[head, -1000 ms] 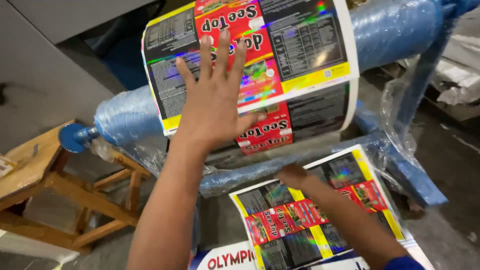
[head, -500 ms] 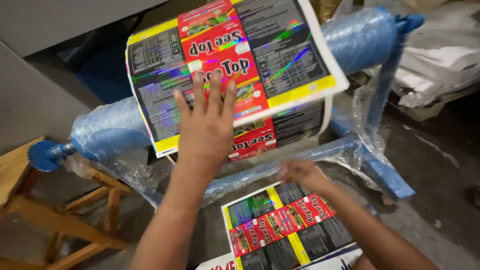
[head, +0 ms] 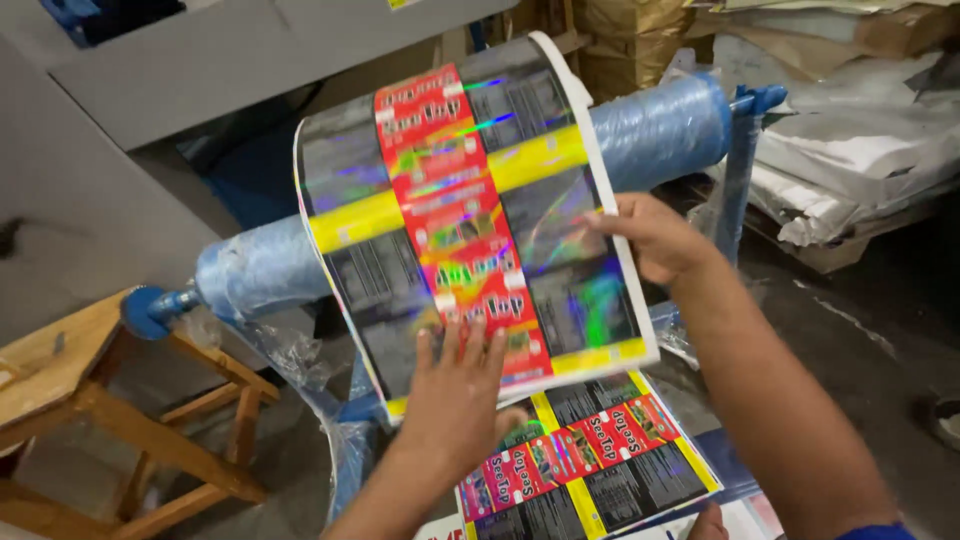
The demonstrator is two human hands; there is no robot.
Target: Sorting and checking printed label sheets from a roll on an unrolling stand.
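The left hand lies flat, fingers spread, pressed against the lower edge of a glossy printed sheet; it grips nothing, only pins the sheet so it does not slide. The right hand holds the sheet's right edge, fingers curled around it, which keeps the sheet draped and taut over the blue wrapped roll on its blue stand. The sheet carries a red band down the middle, yellow cross stripes and dark grey panels, with a rainbow holographic sheen. Below it lies a stack of matching printed sheets, flat, partly covered by the left hand. A wooden stool stands at the left, near the roll's end.
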